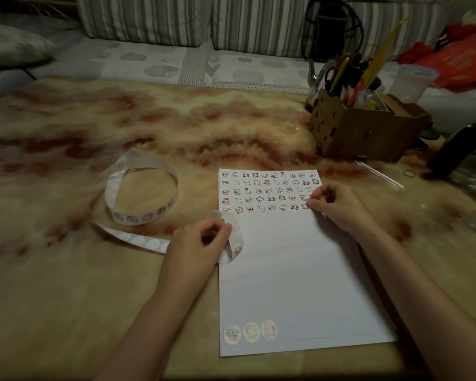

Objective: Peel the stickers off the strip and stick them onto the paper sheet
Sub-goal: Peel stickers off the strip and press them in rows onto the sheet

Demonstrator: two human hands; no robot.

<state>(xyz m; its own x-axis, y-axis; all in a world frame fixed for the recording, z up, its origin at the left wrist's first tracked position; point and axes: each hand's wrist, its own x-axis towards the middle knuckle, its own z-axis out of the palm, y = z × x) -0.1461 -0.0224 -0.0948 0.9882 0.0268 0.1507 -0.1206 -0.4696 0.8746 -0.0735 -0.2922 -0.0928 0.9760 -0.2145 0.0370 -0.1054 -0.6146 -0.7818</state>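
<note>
Stickers (270, 189) fill five rows atop the sheet (286, 270); most is blank, so I judge plenty left. My left hand (201, 237) grips the strip (142, 217) at the sheet's edge; right hand (338, 207) pinches at a row's end, and I cannot tell on what.

Wooden organiser box (368, 130) (pens inside), rubber band (409, 173), striped cushions (176, 17), marbled table (121, 127)

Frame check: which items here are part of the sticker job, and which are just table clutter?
In the job: sticker strip, gripped by the left hand; paper sheet, with the right hand at its sticker rows.
Lying about: wooden box of pens, clear pen, rubber band, plastic cup.
</note>
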